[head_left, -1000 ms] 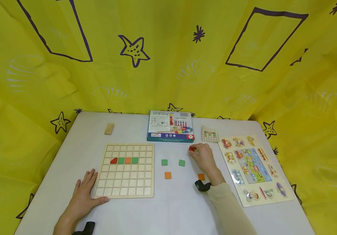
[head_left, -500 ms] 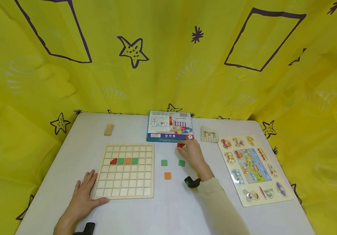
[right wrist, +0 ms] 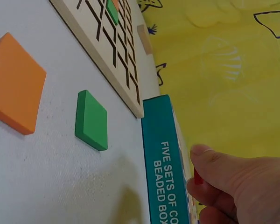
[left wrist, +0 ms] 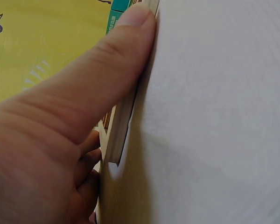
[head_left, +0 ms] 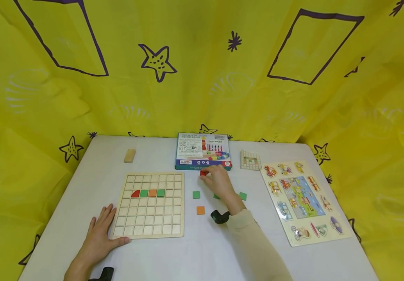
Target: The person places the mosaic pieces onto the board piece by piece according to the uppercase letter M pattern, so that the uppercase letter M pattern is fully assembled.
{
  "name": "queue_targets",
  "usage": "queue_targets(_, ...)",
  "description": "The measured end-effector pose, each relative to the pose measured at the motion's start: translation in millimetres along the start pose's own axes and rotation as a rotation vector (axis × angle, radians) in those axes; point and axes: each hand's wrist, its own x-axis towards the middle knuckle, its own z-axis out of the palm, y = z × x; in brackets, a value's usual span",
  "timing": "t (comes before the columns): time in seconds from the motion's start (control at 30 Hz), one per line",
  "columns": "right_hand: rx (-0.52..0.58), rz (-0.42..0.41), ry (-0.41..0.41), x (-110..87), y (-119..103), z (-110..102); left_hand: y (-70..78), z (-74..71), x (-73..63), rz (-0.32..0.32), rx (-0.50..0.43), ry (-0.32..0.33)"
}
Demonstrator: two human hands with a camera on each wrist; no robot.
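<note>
My right hand (head_left: pixel 221 185) pinches a small red piece (head_left: pixel 202 173) between thumb and fingers, raised off the table just in front of the box; the right wrist view shows only the piece's edge (right wrist: pixel 198 177). A wooden grid board (head_left: pixel 149 220) lies to the left. One row of it holds a red rounded-corner piece (head_left: pixel 136 193), a green tile, an orange tile (head_left: pixel 152 193) and another green tile. Spread along the board's near left corner is my left hand (head_left: pixel 98 238), its thumb (left wrist: pixel 107 70) against the near edge.
Between board and right arm lie a loose green tile (head_left: pixel 196 194) and an orange tile (head_left: pixel 200 210). Another green tile (head_left: pixel 243 196) lies beyond the wrist. Behind stand a box (head_left: pixel 203 152), a pattern card (head_left: pixel 250 160) and a wooden block (head_left: pixel 129 155). A picture puzzle (head_left: pixel 305 203) lies right.
My right hand has moved left with the red piece, from near the pattern card to in front of the box. A green tile has come into view beside the wrist. My left hand stays put.
</note>
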Motion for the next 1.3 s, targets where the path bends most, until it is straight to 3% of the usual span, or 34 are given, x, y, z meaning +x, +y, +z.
queue_targets(0.53, 0.025, -0.026, -0.078, 2.0, -24, 16, 0.6, 1.0, 0.1, 0.018, -0.001, 0.02)
queue_targets(0.9, -0.049, -0.149, -0.122, -1.6, -42, 38, 0.6, 0.0, -0.4, 0.008, 0.007, 0.011)
queue_targets(1.3, -0.072, -0.2, -0.139, -3.2, -56, 53, -0.6, 1.7, -0.9, 0.031, 0.014, 0.034)
